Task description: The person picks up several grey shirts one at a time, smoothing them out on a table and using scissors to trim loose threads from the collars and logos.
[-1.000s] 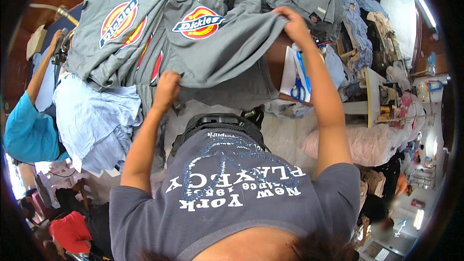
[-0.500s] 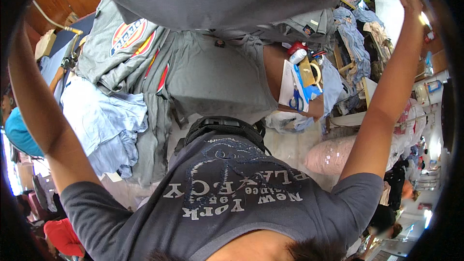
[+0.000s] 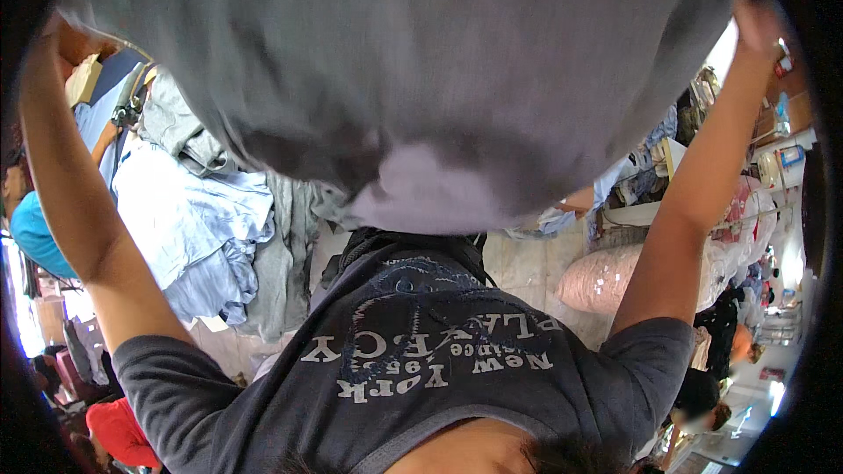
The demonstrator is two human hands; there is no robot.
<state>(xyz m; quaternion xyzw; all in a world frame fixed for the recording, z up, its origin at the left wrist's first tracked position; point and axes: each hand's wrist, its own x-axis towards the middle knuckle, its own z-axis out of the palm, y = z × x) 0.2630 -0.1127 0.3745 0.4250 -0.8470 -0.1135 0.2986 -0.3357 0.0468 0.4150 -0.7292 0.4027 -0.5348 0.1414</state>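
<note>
A large dark grey garment is spread between my raised arms and fills the upper middle of the view. Its lower edge sags in a curve to just in front of my waist. At the upper right, my right hand is closed on the garment's side, slightly blurred. My left hand is at the far upper left by the opposite corner; the dark rim partly cuts it off, but the cloth is pulled taut toward it. Most of the work surface behind the cloth is hidden. What kind of garment it is cannot be made out.
To the left lie a pile of light blue cloth and crumpled grey garments. A pinkish wrapped bundle stands on the right. People are nearby, one in a red top at the lower left.
The grey garment has swung down and toward me, now covering the grey shirts, scissors and tape on the table. My right hand has come lower.
</note>
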